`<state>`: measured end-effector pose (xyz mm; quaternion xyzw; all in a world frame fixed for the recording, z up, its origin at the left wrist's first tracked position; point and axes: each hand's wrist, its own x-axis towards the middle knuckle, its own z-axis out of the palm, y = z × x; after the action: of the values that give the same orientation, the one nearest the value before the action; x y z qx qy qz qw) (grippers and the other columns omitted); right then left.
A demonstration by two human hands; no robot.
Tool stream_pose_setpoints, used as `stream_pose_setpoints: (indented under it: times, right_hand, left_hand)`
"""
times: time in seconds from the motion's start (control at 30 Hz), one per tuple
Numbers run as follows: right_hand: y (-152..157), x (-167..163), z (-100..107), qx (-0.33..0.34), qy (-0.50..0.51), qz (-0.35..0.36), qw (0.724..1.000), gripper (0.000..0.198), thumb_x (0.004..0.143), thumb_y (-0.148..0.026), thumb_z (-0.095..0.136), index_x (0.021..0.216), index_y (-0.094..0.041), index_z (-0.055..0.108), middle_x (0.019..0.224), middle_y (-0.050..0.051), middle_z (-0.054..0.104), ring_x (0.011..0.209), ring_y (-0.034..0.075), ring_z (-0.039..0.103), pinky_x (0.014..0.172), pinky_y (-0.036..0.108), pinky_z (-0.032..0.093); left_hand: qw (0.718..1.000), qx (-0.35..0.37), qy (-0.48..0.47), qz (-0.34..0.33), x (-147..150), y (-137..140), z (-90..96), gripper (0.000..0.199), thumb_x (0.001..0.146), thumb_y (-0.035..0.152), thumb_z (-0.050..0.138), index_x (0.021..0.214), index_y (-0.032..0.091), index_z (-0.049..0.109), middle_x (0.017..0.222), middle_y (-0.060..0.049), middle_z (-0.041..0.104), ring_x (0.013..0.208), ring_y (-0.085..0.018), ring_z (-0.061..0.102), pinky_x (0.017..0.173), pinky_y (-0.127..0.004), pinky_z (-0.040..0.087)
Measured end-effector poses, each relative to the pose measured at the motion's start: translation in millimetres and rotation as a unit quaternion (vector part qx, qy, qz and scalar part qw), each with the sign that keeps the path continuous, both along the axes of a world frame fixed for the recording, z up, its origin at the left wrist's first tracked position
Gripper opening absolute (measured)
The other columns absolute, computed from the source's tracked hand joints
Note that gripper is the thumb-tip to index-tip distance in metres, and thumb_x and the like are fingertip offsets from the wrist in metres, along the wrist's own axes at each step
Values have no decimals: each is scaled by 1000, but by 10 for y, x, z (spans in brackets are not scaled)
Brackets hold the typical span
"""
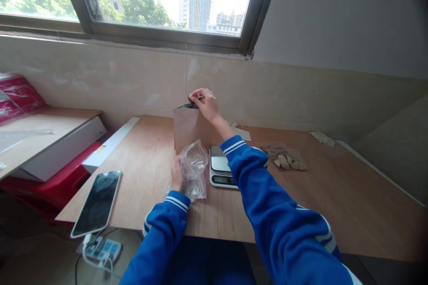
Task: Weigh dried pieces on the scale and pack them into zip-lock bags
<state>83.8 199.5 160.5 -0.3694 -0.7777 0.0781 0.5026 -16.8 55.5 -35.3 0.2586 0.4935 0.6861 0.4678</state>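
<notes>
Above the open top of a brown paper bag (187, 127), my right hand (207, 104) pinches a small brown piece (191, 97), perhaps a dried slice; its exact kind is too small to tell. My left hand (177, 176) grips a clear plastic bag (194, 160) low in front of the paper bag, its mouth spread apart. Just right of that bag sits a white kitchen scale (217, 180) with a shiny plate, partly covered by my right sleeve. Farther right lies a clear zip bag (298, 155) with several pale tan pieces (284, 160) inside.
A phone (96, 202) lies at the table's left edge, its cable running to a power strip (106, 248) below. Scraps of paper (241, 133) lie by the wall, and a crumpled pale wrapper (323, 138) rests at the back right. Another table (50, 129) stands at left.
</notes>
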Motion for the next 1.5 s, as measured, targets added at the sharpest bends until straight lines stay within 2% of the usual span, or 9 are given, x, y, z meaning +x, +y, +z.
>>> stream_pose_setpoints:
  times: [0.3, 0.5, 0.67, 0.83, 0.97, 1.07, 1.2, 1.33, 1.5]
  right_hand:
    - [-10, 117, -200, -92, -5, 129, 987, 23, 91, -38, 55, 91, -18, 67, 93, 3, 72, 88, 15, 65, 81, 25, 45]
    - [-32, 161, -192, -59, -143, 40, 987, 48, 100, -39, 36, 72, -16, 68, 85, 8, 70, 85, 18, 61, 83, 29, 41]
    - [-495, 198, -286, 20, -63, -48, 997, 42, 100, -38, 30, 89, -19, 66, 100, 8, 65, 100, 21, 55, 97, 33, 35]
    - [-1144, 285, -760, -194, 20, -96, 976, 39, 90, -53, 48, 103, -18, 60, 103, 11, 64, 96, 23, 58, 84, 33, 44]
    - [-1358, 441, -1195, -390, 86, 5, 917, 46, 77, -60, 59, 89, -15, 62, 83, 7, 66, 74, 20, 59, 66, 30, 45]
    - [-1377, 575, -1311, -407, 183, 42, 894, 49, 74, -66, 58, 78, -17, 62, 71, 5, 63, 63, 18, 56, 59, 29, 43]
    - [-1418, 671, -1274, -326, 271, -20, 906, 49, 80, -69, 50, 76, -21, 57, 65, 4, 59, 63, 20, 55, 63, 32, 46]
    - [-1534, 678, -1265, -289, 238, -58, 925, 50, 90, -66, 29, 74, -24, 49, 65, 4, 56, 62, 20, 54, 64, 32, 46]
    - [-1661, 628, -1380, -282, 171, 33, 943, 50, 92, -65, 31, 70, -23, 50, 67, 2, 56, 62, 18, 52, 64, 30, 44]
  left_hand:
    - [1000, 8, -1, -11, -56, 85, -179, 51, 84, 53, 47, 99, 11, 71, 95, -12, 74, 89, -23, 68, 83, -35, 53]
    - [997, 13, -78, -23, -2, 21, -50, 55, 83, 55, 49, 104, 8, 70, 91, -15, 73, 86, -25, 69, 80, -37, 54]
    - [998, 19, -67, 7, 10, 11, -32, 53, 85, 56, 48, 99, 11, 70, 90, -13, 73, 84, -24, 69, 78, -36, 54]
    - [996, 21, 84, 34, -9, -11, -107, 58, 86, 64, 43, 78, 14, 70, 71, -9, 68, 69, -22, 64, 66, -32, 50]
    - [981, 65, 170, 69, 2, -74, -119, 43, 84, 57, 53, 71, 19, 67, 57, -2, 59, 60, -17, 55, 63, -28, 46]
    - [975, 99, 199, 16, 36, -118, -23, 27, 79, 46, 64, 73, 21, 71, 54, -1, 56, 59, -17, 55, 67, -27, 46]
    - [963, 129, 218, -97, 119, -158, 228, 18, 75, 36, 70, 86, 23, 75, 61, -3, 63, 69, -20, 62, 75, -27, 47]
    - [976, 72, 120, -168, 190, -216, 481, 34, 81, 49, 60, 92, 20, 75, 83, -8, 73, 79, -22, 65, 72, -28, 49]
    - [963, -2, 84, -257, 156, -286, 683, 48, 83, 57, 53, 91, 13, 71, 82, -8, 70, 66, -17, 62, 58, -25, 48]
